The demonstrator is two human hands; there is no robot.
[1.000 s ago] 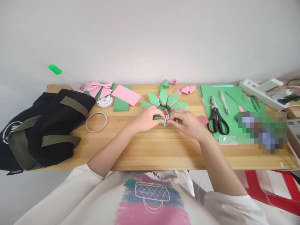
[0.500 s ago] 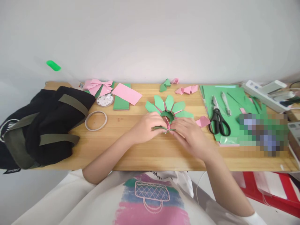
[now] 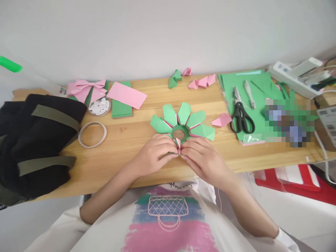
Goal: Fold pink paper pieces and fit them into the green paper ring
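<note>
A ring of folded green paper petals (image 3: 184,112) with pink edges between them lies on the wooden table in front of me. My left hand (image 3: 157,154) pinches the near left part of this paper ring. On the near right part, my right hand (image 3: 203,155) is closed, its fingertips close to those of my left. Between the fingertips a small pink fold (image 3: 179,145) stands up. The hands hide the nearest petals. A loose folded pink piece (image 3: 222,120) lies to the right of the ring.
Black scissors (image 3: 242,117) and a cutter (image 3: 249,94) lie on green sheets (image 3: 228,84) at the right. Tape roll (image 3: 92,134), black bag (image 3: 49,140) and pink card (image 3: 127,95) are at left. Folded pieces (image 3: 202,82) lie behind; a power strip (image 3: 296,78) is back right.
The view has shifted and tilted, so the table items appear displaced. More of the ring's centre hole shows now. Both hands remain closed on the paper ring, their fingertips nearly together.
</note>
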